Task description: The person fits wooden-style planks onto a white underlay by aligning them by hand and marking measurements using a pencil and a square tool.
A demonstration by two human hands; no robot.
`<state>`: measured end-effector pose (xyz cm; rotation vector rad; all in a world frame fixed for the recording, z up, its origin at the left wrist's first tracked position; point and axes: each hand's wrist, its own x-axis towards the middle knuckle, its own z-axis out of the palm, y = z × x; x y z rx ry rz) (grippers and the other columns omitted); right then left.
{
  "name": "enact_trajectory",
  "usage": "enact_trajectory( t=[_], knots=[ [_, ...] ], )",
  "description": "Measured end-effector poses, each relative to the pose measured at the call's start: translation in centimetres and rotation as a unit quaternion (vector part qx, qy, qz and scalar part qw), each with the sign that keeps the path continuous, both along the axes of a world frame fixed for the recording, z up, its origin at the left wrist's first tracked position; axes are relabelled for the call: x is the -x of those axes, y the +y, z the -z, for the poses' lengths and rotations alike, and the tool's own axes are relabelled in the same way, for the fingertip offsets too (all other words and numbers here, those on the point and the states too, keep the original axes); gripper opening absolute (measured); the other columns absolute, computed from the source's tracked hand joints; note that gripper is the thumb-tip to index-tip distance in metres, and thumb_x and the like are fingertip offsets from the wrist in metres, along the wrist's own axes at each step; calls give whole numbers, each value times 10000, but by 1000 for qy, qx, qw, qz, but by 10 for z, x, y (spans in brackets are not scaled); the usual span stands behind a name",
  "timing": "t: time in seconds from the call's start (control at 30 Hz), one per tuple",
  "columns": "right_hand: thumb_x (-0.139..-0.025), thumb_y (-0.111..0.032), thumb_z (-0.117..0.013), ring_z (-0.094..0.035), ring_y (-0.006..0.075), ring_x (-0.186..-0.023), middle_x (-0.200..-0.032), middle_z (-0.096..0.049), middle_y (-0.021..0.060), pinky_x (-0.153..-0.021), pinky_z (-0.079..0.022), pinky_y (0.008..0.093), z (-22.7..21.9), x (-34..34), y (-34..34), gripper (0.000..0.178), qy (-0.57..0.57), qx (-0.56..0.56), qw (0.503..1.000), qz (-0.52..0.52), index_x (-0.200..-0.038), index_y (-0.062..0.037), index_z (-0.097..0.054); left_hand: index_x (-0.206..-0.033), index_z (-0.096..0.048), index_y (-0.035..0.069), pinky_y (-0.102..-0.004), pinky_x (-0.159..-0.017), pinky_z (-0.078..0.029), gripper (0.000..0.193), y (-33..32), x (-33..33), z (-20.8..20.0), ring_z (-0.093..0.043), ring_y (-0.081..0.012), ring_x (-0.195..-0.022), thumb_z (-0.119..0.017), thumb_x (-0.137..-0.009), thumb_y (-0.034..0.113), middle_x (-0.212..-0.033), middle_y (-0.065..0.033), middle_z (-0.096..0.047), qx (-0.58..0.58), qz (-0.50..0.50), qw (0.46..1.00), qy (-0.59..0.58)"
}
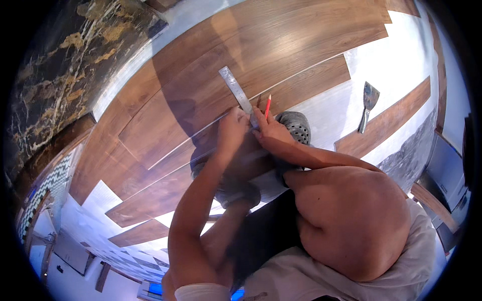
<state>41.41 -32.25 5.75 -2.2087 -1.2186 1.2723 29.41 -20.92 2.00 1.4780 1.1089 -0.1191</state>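
Observation:
A metal ruler (234, 86) lies slantwise across the brown wood-look planks (201, 95). My left hand (232, 129) is closed at the ruler's lower left edge, its fingertips gripping it there. On the other side, my right hand (275, 136) has a red pencil (267, 107) between its fingers, point upward and away from me. The right fingers also rest against the ruler's near end, which they partly cover. Just right of that hand is my grey clog (296, 125), dotted with holes.
A putty knife (369, 103) lies at the right, its handle reaching a loose plank (386, 120). Staggered plank ends border the white underlayer (321, 110). Black-and-gold marbled slab (75, 60) stands at far left. My bent knee (354, 220) fills the lower right.

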Motion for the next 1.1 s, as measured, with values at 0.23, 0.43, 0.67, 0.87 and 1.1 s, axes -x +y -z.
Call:
enact_trajectory(
  t=[0.23, 0.43, 0.67, 0.87, 1.1],
  knots=[
    [-874, -139, -537, -635, 473, -929, -1208, -490, 325, -730, -556, 518, -1, 5, -5, 625, -68, -41, 997, -22, -1437, 36, -328, -1313, -587, 198, -472, -1071, -393, 538, 43, 6, -10, -439, -314, -1320, -734, -818, 349, -1480, -141, -417, -454, 239, 858, -3],
    [-873, -131, -528, -648, 452, -890, -1158, -518, 300, -698, -562, 505, -9, 3, -6, 611, -72, 10, 996, -55, -1427, 48, -342, -1403, -520, 388, -474, -1174, -267, 582, 55, 19, 4, -310, -315, -1431, -698, -849, 368, -1570, -133, -296, -458, 331, 823, -55],
    [-877, -135, -543, -643, 454, -841, -1130, -524, 288, -680, -560, 494, 14, 6, -32, 621, -125, -88, 985, -79, -1431, 57, -340, -1368, -542, 424, -454, -1197, -238, 529, 57, 25, 8, -309, -295, -1434, -682, -867, 329, -1562, -139, -308, -468, 374, 796, -88],
    [-876, -141, -569, -643, 455, -844, -1158, -510, 283, -683, -558, 496, 13, 6, -37, 654, -68, -13, 995, -67, -1451, 44, -318, -1335, -562, 455, -450, -1202, -234, 498, 55, 24, 6, -300, -301, -1443, -678, -875, 303, -1558, -143, -314, -437, 380, 809, -98],
    [-873, -153, -590, -647, 460, -877, -1179, -507, 286, -723, -558, 494, -2, 2, -38, 675, -5, 46, 997, -57, -1458, 31, -307, -1305, -604, 414, -477, -1197, -222, 466, 45, 30, 10, -286, -339, -1449, -683, -869, 271, -1572, -170, -287, -413, 374, 824, -104]
  ],
)
